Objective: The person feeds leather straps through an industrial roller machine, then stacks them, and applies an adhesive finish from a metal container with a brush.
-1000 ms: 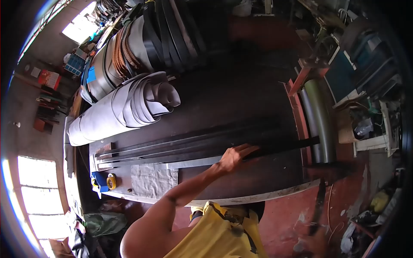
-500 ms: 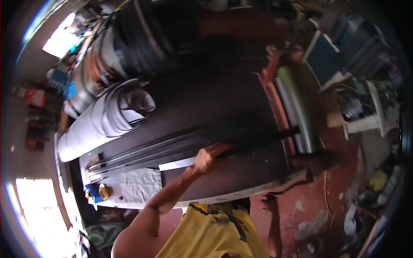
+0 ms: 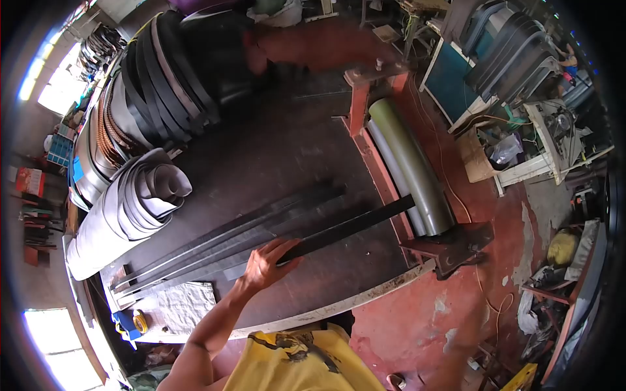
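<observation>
Long, flat black strip [image 3: 358,222] slanted up rightward from mid-frame; left hand [image 3: 267,264] straddled it, thumb parted, grip unclear. Right hand: couldn't tell.

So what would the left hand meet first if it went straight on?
Following the black strip, the left hand would probably meet the red frame first, just before the rollers, though heights are unclear.

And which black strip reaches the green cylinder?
The black strip at the left hand: its far end lies on the green cylinder, while the other strips stop short, on the table.
</observation>
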A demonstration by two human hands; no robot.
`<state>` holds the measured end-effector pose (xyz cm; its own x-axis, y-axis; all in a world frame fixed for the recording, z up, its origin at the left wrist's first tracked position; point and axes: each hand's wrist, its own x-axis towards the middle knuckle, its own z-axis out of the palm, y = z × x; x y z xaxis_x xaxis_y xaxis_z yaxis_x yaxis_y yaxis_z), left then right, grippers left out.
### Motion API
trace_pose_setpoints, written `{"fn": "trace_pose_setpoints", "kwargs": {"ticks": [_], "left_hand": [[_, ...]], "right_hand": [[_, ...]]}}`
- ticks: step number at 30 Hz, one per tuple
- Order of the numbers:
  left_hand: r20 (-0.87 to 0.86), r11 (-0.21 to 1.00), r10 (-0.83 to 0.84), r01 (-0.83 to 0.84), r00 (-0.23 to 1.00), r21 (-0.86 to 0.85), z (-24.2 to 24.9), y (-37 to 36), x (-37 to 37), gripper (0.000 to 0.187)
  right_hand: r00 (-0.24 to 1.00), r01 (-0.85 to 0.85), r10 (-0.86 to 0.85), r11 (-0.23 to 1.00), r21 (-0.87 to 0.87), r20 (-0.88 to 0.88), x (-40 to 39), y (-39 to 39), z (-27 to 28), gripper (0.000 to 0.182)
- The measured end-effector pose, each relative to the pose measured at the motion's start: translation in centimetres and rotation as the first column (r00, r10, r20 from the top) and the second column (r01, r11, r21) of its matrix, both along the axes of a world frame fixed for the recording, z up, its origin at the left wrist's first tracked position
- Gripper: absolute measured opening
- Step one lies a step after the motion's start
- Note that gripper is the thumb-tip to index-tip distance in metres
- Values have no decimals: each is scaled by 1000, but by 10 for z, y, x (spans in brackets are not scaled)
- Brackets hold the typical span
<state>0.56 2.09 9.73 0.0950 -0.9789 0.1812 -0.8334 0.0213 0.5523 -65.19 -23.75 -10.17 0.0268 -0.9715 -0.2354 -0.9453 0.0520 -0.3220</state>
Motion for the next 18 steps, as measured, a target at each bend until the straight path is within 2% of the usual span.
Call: {"fn": "trace_pose_setpoints", "kwargs": {"ticks": [1, 3, 4, 5, 6, 7, 9, 11, 12, 13, 14, 15, 16, 17, 18], "left_hand": [[-14, 1000, -1, 2, 1000, 23, -4, 3, 1, 42], [-30, 1000, -3, 4, 1000, 29, -3, 6, 2, 41], [-32, 1000, -2, 2, 999, 13, 1, 7, 2, 41], [-41, 1000, 6, -7, 999, -9, 4, 7, 4, 41], [-35, 1000, 4, -5, 999, -29, 4, 7, 6, 41], [-32, 999, -5, 4, 999, -40, 1, 10, 7, 41], [-16, 996, -30, 29, 999, -83, 0, 10, 9, 41], [0, 990, -39, 39, 999, -134, 0, 10, 6, 41], [-4, 991, -37, 36, 999, -128, 1, 9, 6, 40], [-9, 993, -35, 34, 999, -115, 2, 10, 5, 40], [-9, 994, -32, 31, 999, -105, 2, 9, 5, 40], [2, 994, -27, 27, 1000, -108, 1, 7, 5, 39], [16, 994, -19, 21, 1000, -106, -1, 8, 3, 39], [33, 995, -9, 12, 999, -103, -3, 9, 0, 38], [42, 997, 16, -13, 999, -79, -4, 10, -3, 38]], "right_hand": [[997, -50, 49, 999, -21, -52, 19, 35, -82, 23], [980, -189, 189, 982, -4, -55, 80, 134, -179, 28], [949, -314, 313, 946, -80, -24, 105, 193, -218, 31], [923, -379, 382, 923, -61, 40, 144, 230, -190, 33], [936, -310, 245, 915, 259, 254, 185, 254, -117, 36], [943, -220, 52, 839, 498, 330, 232, 265, -13, 30], [888, -197, -172, 696, 691, 426, 260, 281, 111, 28], [691, -279, -164, 838, 469, 704, 246, 284, 204, 46], [867, -230, -110, 777, 586, 486, 228, 264, 253, 48], [991, -105, 69, 931, 348, 116, 214, 253, 295, 45], [999, 34, -42, 818, 574, 0, 222, 210, 352, 48], [990, 130, -87, 887, 444, -115, 202, 184, 374, 43], [990, 53, -20, 971, 234, -140, 169, 154, 367, 41], [978, -30, 31, 999, 11, -207, 153, 124, 372, 40], [972, 99, -75, 990, 101, -223, 148, 86, 373, 43]]}}
